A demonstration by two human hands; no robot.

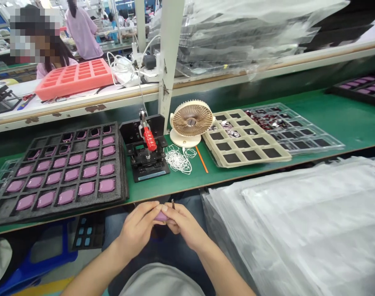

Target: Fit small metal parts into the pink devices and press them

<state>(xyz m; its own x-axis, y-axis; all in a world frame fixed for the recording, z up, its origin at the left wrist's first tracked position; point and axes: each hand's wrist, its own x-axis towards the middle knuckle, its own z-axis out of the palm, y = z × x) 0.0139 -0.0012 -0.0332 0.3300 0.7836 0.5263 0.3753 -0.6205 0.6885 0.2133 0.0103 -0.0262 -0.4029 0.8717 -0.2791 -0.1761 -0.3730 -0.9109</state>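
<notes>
In front of my lap, just off the bench edge, both hands meet around a small purple watch case [161, 216]. My left hand [137, 228] pinches it from the left, fingers closed. My right hand [185, 224] closes on its other side, the thumb pressing near the top. A thin dark tip [173, 202] sticks up by the right fingers; what it belongs to is hidden. To the left lies a black foam tray [121, 181] with several similar purple cases, some turned to show dark openings. Behind my hands stands a black toggle-clamp fixture [148, 158] with a red handle [149, 138].
A cream fan [192, 119], tangled white cord [178, 159] and orange stick [201, 159] lie mid-bench. Farther right are a beige tray [250, 155] and clear trays [323, 142] with small parts. White plastic-wrapped stacks [298, 222] rise at my right. People work beyond the shelf.
</notes>
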